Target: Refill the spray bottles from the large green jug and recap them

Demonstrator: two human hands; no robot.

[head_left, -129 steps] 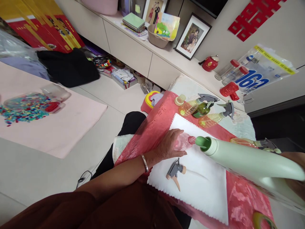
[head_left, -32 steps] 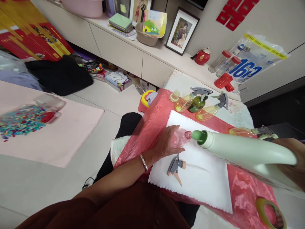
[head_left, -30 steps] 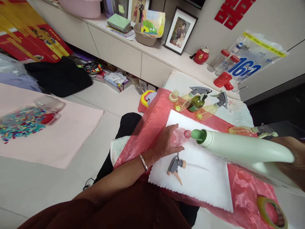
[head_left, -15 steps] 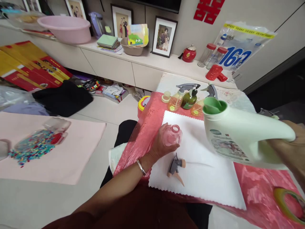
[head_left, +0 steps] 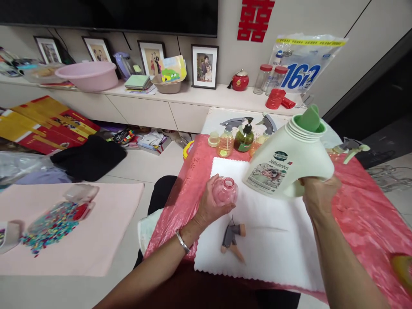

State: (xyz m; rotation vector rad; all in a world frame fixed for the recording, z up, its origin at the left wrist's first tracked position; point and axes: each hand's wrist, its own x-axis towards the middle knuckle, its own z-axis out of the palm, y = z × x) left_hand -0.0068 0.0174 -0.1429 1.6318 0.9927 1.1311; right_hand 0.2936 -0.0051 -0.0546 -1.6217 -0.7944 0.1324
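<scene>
The small pink bottle [head_left: 225, 192] is standing upright on the white cloth [head_left: 273, 249], mouth open, and the left hand [head_left: 210, 204] is wrapping its grip around the body, fingers clamped on it. Just right of that bottle, the right hand [head_left: 318, 195] is gripping the big white detergent jug [head_left: 286, 161] by its handle, fingers closed tight, green spout [head_left: 308, 120] tilted up and away. To do this well, I'd say, she should be keeping the pink bottle steady and bringing the spout right over that narrow neck, tipping slowly. In front of the bottle, a grey trigger sprayer head [head_left: 232, 238] is lying loose; behind it, other spray bottles [head_left: 227, 139] are lining the red-covered bench [head_left: 360, 206].
</scene>
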